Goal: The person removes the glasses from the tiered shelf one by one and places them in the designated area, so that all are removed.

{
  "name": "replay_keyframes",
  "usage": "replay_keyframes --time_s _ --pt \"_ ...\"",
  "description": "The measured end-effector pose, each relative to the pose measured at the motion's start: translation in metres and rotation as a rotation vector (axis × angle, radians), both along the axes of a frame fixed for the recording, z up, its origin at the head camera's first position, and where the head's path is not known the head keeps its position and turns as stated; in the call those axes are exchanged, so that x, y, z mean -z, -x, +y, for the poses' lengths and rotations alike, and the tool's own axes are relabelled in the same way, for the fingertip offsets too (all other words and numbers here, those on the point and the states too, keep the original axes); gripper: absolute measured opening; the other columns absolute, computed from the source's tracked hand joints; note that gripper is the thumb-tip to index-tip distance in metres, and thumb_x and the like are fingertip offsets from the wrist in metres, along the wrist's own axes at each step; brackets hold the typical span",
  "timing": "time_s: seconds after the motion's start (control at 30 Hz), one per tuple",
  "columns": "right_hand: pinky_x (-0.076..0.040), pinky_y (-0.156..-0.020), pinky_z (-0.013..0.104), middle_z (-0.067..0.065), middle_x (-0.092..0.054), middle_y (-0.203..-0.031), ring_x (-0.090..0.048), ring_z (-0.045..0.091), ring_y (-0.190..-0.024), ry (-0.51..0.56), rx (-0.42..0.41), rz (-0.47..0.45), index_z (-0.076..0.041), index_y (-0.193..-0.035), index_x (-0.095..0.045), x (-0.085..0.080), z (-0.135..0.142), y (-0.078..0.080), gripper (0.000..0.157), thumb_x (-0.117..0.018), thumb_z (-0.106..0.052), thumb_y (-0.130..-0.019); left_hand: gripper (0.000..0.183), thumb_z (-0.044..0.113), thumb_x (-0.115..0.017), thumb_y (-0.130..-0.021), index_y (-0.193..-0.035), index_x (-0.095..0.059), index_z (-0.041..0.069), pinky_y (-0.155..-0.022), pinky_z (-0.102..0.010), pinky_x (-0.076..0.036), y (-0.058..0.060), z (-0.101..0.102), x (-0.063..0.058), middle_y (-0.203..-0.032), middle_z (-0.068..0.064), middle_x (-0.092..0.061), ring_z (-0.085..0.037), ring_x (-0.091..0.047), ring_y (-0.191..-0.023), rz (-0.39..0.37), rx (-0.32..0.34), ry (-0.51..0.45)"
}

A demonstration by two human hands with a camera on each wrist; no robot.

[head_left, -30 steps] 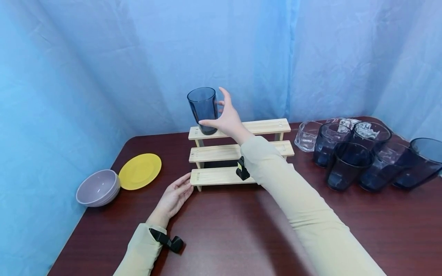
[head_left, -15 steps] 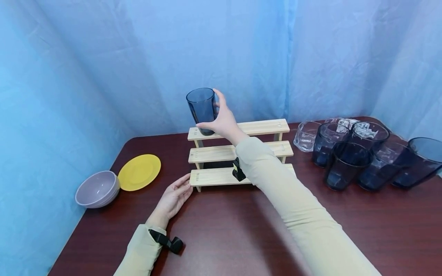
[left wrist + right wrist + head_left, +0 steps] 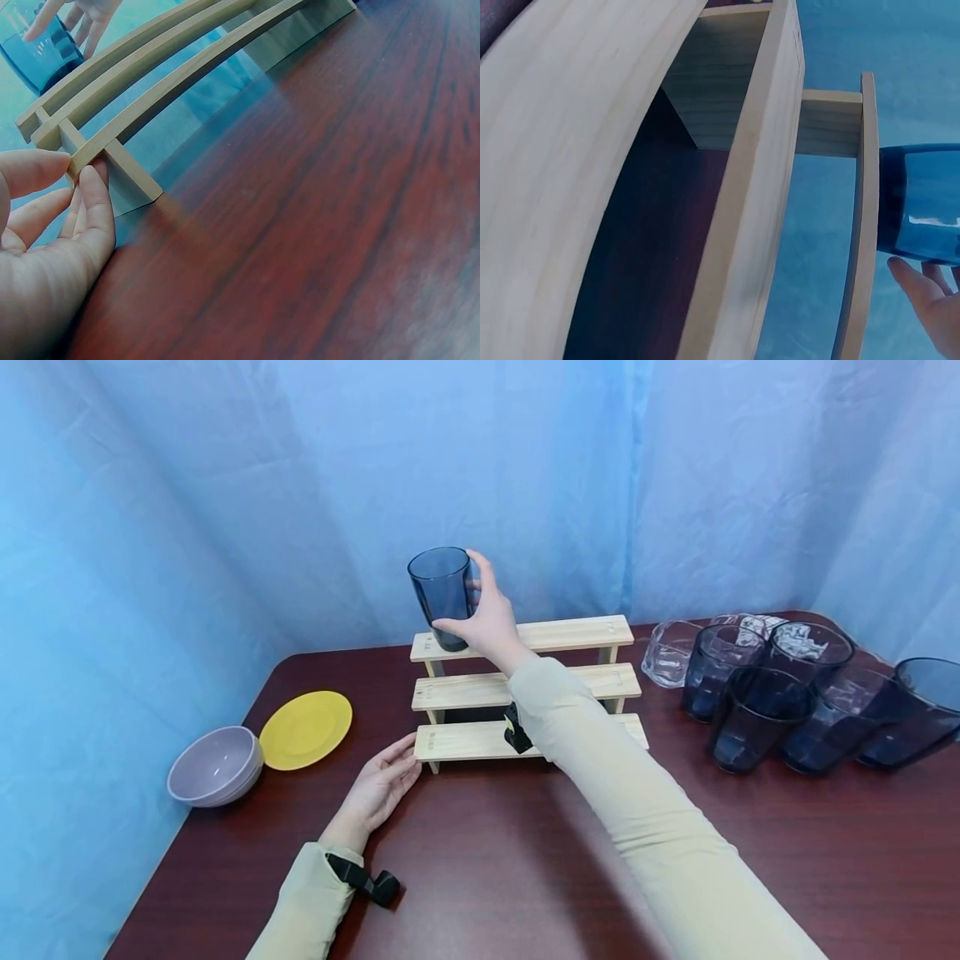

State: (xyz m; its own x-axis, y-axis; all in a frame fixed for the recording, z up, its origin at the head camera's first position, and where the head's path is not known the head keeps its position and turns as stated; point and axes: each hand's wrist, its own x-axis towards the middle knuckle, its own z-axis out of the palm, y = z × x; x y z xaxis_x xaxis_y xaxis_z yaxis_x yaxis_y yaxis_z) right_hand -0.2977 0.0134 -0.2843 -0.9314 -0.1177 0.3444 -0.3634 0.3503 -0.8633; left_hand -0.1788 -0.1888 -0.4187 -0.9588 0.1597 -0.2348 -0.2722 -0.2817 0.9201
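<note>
In the head view, a three-tier wooden display stand (image 3: 483, 739) is at the middle of the table. A dark blue-grey drinking glass (image 3: 442, 593) stands upright at the left end of its top shelf. My right hand (image 3: 489, 618) holds this glass from the right, thumb across the front near the base and forefinger up by the rim. In the right wrist view, the glass (image 3: 930, 202) has its base against the top shelf. My left hand (image 3: 380, 789) pinches the left end of the lowest shelf between thumb and fingers, seen closely in the left wrist view (image 3: 56, 247).
Several dark glasses (image 3: 757, 718) stand at the right of the table, with a clear wavy glass (image 3: 670, 653) behind them. A yellow plate (image 3: 306, 731) and a lavender bowl (image 3: 216, 767) lie at the left. Blue curtains (image 3: 330, 485) hang close behind the stand.
My right hand's forefinger and thumb have drawn in closer to the glass, and the right forearm has moved slightly left. The glass and my left hand stay in place.
</note>
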Motion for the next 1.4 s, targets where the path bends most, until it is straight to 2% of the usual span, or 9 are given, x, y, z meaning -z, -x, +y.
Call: replay_keyframes --time_s 0.27,0.67,1.03,1.23,1.4 --pt "-0.046 -0.096 0.046 0.01 -0.046 -0.136 -0.051 0.026 -0.121 -0.017 0.03 0.039 -0.035 -0.149 -0.013 0.004 0.001 -0.006 0.101 -0.081 -0.029 -0.074 0.053 -0.006 -0.037 -0.097 -0.149 -0.024 0.001 -0.087 -0.017 -0.047 0.0 0.0 0.0 -0.133 -0.007 -0.043 -0.002 -0.057 -0.098 -0.008 -0.002 -0.009" --pt "-0.049 -0.092 0.044 0.008 -0.051 -0.132 -0.056 0.025 -0.117 -0.047 0.077 0.071 -0.033 -0.148 -0.017 0.007 0.009 -0.014 0.1 -0.082 -0.033 -0.072 0.054 -0.006 -0.039 -0.097 -0.148 -0.025 0.0 -0.087 -0.017 -0.047 0.0 0.0 0.001 -0.116 0.002 -0.053 -0.003 -0.057 -0.097 -0.009 -0.006 -0.022" --pt "-0.05 -0.09 0.046 0.013 -0.052 -0.131 -0.056 0.028 -0.117 -0.012 0.099 0.071 -0.032 -0.147 -0.021 0.004 0.025 -0.034 0.1 -0.084 -0.027 -0.07 0.054 -0.006 -0.041 -0.096 -0.148 -0.026 0.0 -0.087 -0.017 -0.048 0.001 -0.002 0.001 -0.118 0.001 -0.053 -0.003 -0.058 -0.099 -0.009 0.0 -0.017" --pt "-0.049 -0.09 0.047 0.015 -0.052 -0.131 -0.056 0.031 -0.116 -0.001 0.112 0.076 -0.03 -0.146 -0.023 0.007 0.037 -0.045 0.101 -0.086 -0.024 -0.067 0.054 -0.006 -0.039 -0.097 -0.148 -0.024 0.0 -0.087 -0.017 -0.048 0.001 -0.004 0.001 -0.112 0.003 -0.054 -0.003 -0.057 -0.098 -0.009 0.001 -0.025" --pt "-0.047 -0.094 0.048 0.017 -0.052 -0.13 -0.055 0.032 -0.117 0.014 0.103 0.077 -0.03 -0.145 -0.023 0.01 0.05 -0.055 0.101 -0.086 -0.022 -0.067 0.054 -0.006 -0.04 -0.097 -0.148 -0.024 0.0 -0.087 -0.017 -0.048 0.001 -0.005 0.001 -0.114 0.002 -0.054 -0.003 -0.057 -0.098 -0.01 0.004 -0.023"
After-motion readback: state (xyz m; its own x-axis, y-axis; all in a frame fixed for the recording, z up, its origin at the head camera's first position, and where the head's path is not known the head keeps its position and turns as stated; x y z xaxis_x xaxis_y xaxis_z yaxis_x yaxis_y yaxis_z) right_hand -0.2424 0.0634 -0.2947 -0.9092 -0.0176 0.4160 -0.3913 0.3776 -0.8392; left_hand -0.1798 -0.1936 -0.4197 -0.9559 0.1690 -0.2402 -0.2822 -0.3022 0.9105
